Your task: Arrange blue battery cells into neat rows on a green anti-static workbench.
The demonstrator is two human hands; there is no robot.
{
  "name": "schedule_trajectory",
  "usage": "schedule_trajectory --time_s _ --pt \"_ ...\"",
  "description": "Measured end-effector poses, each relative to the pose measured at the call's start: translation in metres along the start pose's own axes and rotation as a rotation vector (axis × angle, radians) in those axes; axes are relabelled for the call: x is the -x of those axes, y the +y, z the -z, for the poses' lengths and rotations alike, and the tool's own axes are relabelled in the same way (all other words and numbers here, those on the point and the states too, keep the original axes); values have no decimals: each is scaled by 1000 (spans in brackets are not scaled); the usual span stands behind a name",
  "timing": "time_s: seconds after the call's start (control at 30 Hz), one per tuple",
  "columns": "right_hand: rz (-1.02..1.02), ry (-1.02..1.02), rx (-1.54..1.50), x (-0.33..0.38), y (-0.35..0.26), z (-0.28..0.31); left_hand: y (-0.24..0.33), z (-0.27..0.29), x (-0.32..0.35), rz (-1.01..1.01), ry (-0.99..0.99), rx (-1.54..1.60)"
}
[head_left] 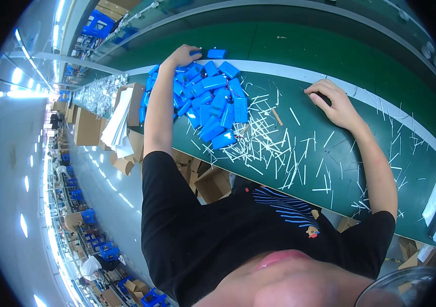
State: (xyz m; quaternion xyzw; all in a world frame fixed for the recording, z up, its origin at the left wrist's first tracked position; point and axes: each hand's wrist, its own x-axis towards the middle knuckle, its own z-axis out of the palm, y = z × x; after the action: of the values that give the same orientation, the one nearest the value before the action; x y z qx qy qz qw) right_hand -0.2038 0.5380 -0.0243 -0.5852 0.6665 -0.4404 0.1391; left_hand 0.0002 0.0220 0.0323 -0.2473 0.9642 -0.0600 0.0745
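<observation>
Blue battery packs (221,100) heaped across the green bench (294,89), far edge toward near

A jolt could topple loose ones off. Left hand (181,55) grasps one at the far edge; I cannot tell whether the curled right hand (334,101) holds anything. White strips (264,137) litter the surface; cartons (89,127) and grey floor (95,190) lie left

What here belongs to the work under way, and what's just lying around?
Seemingly part of the job:
blue wrapped packs, heaped by the left hand

Seemingly just lying about:
scattered white strips, perhaps scraps
clear plastic pile
white sheets
open cardboard box
</observation>
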Motion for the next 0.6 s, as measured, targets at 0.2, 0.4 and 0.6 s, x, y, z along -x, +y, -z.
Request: schedule_trajectory --time_s 0.2,0.4,0.6 --pt "11 -13 33 1 0 0 -1 -13 -6 22 26 -210" --pt "-6 -28 40 0 1 2 8 -14 -22 230 144 330" --pt "-30 -49 50 1 4 0 26 -6 -17 -189 157 151"
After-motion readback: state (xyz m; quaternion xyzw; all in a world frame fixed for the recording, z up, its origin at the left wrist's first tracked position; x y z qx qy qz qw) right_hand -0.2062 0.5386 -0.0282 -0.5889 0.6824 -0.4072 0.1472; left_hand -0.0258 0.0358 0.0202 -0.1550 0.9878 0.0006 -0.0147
